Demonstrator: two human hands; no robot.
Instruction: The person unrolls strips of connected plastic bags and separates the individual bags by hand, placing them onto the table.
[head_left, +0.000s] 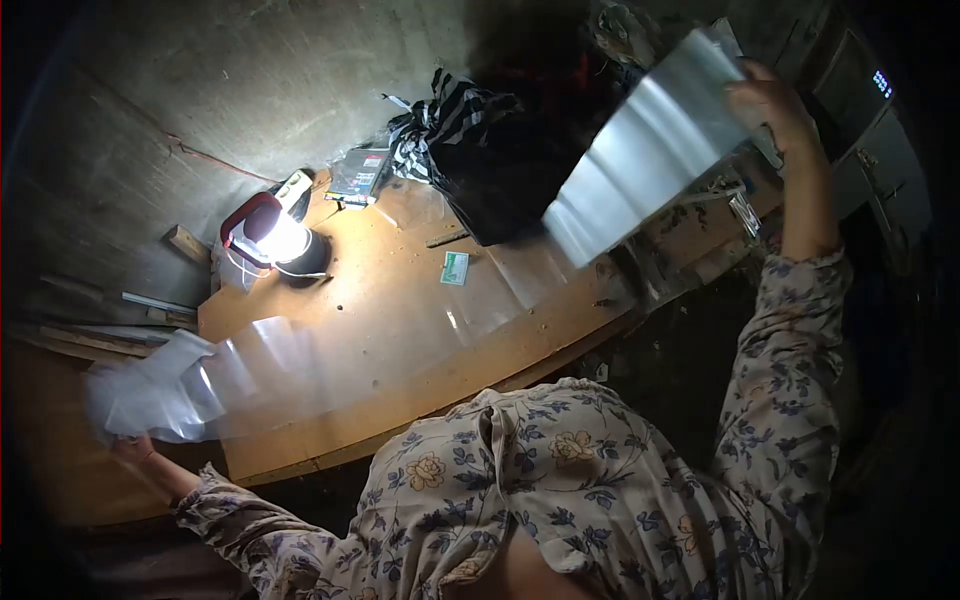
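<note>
A long strip of clear plastic sheet [640,150] stretches across the view, rippled with creases. My right hand [770,108], raised at the upper right, grips one end of it. At the lower left, my left hand [132,448] is closed on the bunched other end, its fingers partly covered by the plastic and slightly blurred. Between my hands the strip hangs over the front part of a wooden table [400,290], which shows through it. A small green and white card [454,267] lies on the table just beyond the strip.
A lit lantern [280,235] stands on the table's left side, with a flat package [357,177] behind it. A black bag with a striped part [470,150] sits at the back. Wood pieces [95,340] lie at the left, below a grey wall [230,90].
</note>
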